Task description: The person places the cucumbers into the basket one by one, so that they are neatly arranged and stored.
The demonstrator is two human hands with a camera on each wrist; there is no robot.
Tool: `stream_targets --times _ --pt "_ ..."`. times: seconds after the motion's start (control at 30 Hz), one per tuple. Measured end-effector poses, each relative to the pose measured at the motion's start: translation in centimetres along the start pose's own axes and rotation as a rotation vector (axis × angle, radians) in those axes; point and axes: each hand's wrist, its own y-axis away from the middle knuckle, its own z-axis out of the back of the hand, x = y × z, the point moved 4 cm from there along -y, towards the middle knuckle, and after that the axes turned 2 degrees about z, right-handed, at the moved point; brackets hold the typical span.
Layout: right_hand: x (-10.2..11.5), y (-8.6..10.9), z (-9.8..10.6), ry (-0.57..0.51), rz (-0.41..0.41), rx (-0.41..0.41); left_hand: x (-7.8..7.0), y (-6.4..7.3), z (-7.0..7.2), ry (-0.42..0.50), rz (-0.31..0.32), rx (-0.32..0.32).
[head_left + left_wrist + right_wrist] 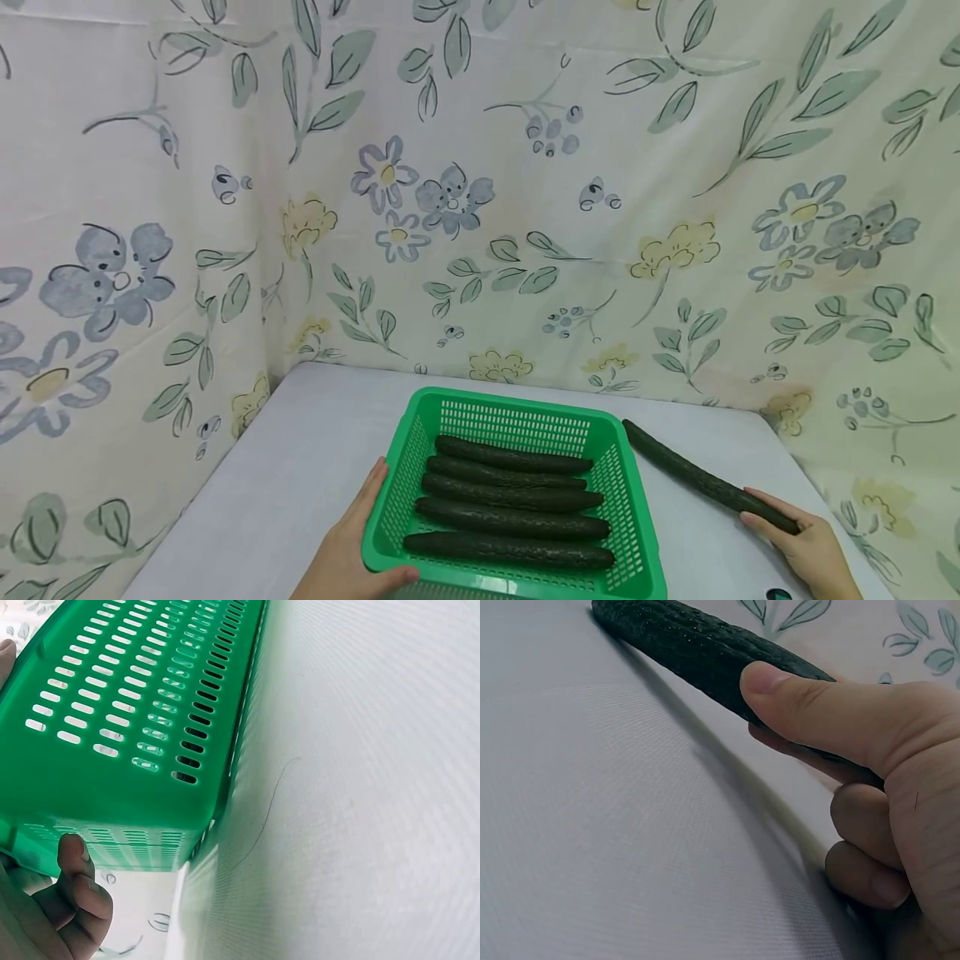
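A green plastic basket (pixel 517 575) with slotted walls stands on the white table, holding several long dark-green cucumbers (pixel 513 521) side by side. My left hand (pixel 348 542) grips its near left corner, the thumb over the front rim and the fingers along the left side. In the left wrist view, curled fingers (pixel 86 896) show by the basket's wall (pixel 112 780). Right of the basket, my right hand (pixel 810 542) holds another cucumber (pixel 697 477) near its closest end. The right wrist view shows the thumb laid over this cucumber (pixel 697 656), its far end low by the cloth.
A white cloth covers the table (pixel 315 425). Floral curtains (pixel 480 208) hang behind it and along both sides. A small dark round object (pixel 778 594) shows at the bottom edge, near the right wrist.
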Motion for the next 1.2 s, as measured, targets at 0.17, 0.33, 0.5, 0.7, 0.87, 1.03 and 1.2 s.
stream_targets --times 0.17,0.33,0.5,0.7,0.87,1.03,1.2 --pt "-0.1 0.7 0.3 0.002 -0.015 -0.005 0.1 0.0 -0.4 -0.003 -0.011 0.006" --pt "-0.1 1.3 0.6 -0.042 0.010 -0.025 0.2 -0.2 -0.7 0.011 0.010 0.023" --pt "-0.3 1.9 0.7 -0.086 0.016 -0.061 0.0 -0.1 -0.8 0.007 0.008 0.036" --pt "0.6 1.5 0.4 -0.106 -0.009 -0.109 -0.4 0.0 -0.3 -0.031 -0.016 0.016" --pt "1.0 1.2 0.2 -0.136 -0.025 -0.129 -0.4 -0.1 0.0 -0.054 -0.032 0.004" --pt "1.0 1.1 -0.1 -0.187 -0.004 -0.137 -0.1 0.1 0.1 -0.063 -0.022 0.002" --pt "1.5 0.9 0.1 -0.218 0.035 -0.154 -0.1 0.2 0.2 -0.060 -0.019 0.000"
